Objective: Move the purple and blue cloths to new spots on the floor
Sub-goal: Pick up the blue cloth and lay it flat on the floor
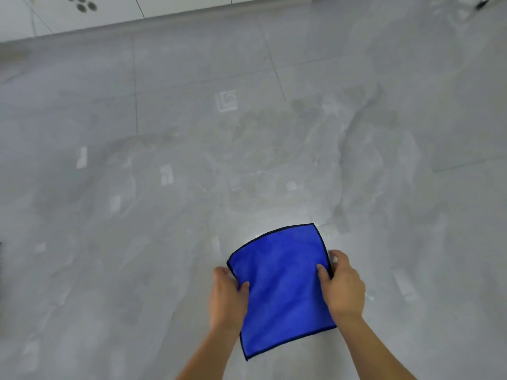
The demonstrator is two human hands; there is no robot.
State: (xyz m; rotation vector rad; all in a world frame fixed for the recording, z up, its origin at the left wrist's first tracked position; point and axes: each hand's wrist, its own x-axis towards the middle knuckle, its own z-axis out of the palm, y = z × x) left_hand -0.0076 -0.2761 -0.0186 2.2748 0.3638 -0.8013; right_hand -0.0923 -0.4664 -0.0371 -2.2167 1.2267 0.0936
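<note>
A square blue cloth with a dark hem is spread flat near the bottom middle of the head view, over the grey tiled floor. My left hand pinches its left edge, thumb on top. My right hand grips its right edge, thumb on top and fingers curled around the hem. Whether the cloth touches the floor or hangs just above it I cannot tell. No purple cloth is in view.
A white wall base runs along the top left, with a dark spotted patch on it. A dark object pokes in at the top right corner. Pale reflections dot the glossy tiles.
</note>
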